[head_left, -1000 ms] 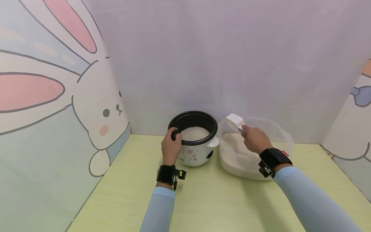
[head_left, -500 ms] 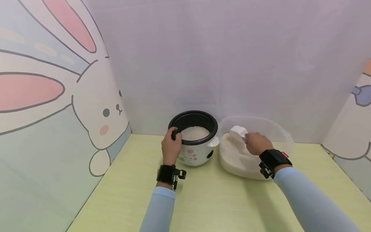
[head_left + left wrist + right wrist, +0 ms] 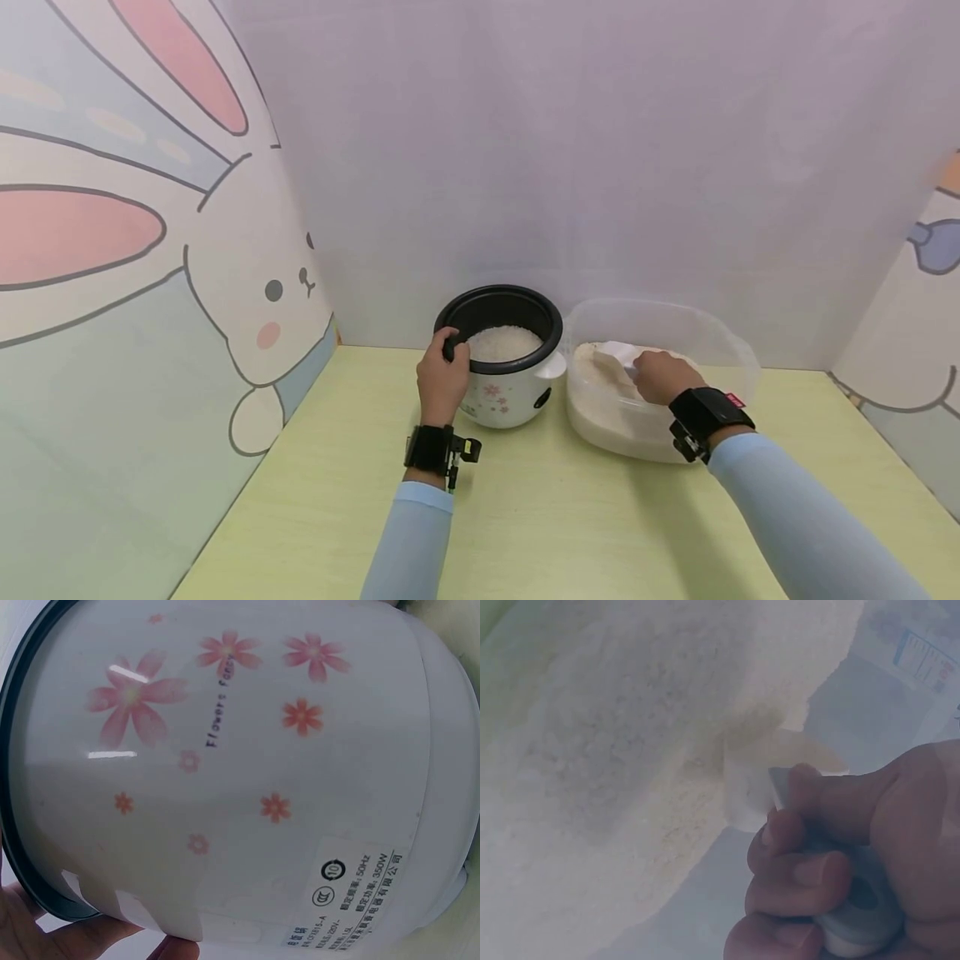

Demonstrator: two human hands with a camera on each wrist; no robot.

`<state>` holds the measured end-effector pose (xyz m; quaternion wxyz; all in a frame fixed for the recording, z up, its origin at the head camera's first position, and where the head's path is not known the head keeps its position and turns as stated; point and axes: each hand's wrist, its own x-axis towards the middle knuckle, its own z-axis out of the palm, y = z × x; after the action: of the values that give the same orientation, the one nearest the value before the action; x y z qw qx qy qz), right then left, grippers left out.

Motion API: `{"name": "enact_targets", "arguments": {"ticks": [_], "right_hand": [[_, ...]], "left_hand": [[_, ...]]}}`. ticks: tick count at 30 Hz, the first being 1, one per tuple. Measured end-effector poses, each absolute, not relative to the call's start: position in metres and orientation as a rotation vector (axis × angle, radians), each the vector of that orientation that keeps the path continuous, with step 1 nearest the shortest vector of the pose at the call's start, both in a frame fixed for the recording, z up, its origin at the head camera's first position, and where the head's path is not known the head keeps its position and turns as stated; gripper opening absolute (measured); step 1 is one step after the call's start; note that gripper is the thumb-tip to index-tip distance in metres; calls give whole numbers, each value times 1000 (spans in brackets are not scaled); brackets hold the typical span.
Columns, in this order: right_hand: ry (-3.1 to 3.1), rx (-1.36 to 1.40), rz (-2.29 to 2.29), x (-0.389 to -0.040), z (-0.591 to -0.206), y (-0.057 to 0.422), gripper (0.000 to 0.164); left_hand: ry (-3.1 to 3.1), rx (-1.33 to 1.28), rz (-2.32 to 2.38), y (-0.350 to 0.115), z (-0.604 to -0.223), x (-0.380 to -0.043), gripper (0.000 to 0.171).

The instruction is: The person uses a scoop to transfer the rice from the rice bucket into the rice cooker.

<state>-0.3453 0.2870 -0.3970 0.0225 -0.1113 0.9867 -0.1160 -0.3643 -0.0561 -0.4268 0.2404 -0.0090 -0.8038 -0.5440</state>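
A white rice cooker (image 3: 501, 404) with pink flowers and a black rim stands on the table, lidless, with white rice (image 3: 504, 343) inside. My left hand (image 3: 442, 379) grips its left side at the rim; in the left wrist view the fingers (image 3: 97, 937) reach round that side. To the right, my right hand (image 3: 663, 377) holds a white scoop (image 3: 619, 353) by its grey handle (image 3: 862, 915), fingers curled round it. The scoop's cup lies in the rice (image 3: 615, 750) of a clear plastic bin (image 3: 720, 342), its front edge apparently sunk in the grains.
Bin and cooker stand side by side near the back of the light yellow table (image 3: 540, 517). Behind them hangs a pale curtain (image 3: 600, 167). A rabbit-print panel (image 3: 247, 350) borders the left, and another printed panel (image 3: 907, 333) the right.
My right hand has lowered the scoop from above the bin's left edge down into the rice, its cup tipping downward. My left hand stays on the cooker.
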Motion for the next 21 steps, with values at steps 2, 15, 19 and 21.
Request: {"name": "enact_targets", "arguments": {"ticks": [2, 15, 19, 21], "right_hand": [[3048, -350, -377, -345, -398, 287, 16], [3000, -399, -476, -344, -401, 287, 19], [2984, -409, -508, -342, -399, 286, 21], [2971, -412, -533, -342, -399, 286, 22]], "left_hand": [[-2202, -22, -1484, -56, -428, -365, 33], [-2205, -33, -1473, -57, -428, -366, 35], [-2199, -37, -1486, -57, -428, -364, 34], [-2198, -38, -1494, -57, -428, -364, 34]]}}
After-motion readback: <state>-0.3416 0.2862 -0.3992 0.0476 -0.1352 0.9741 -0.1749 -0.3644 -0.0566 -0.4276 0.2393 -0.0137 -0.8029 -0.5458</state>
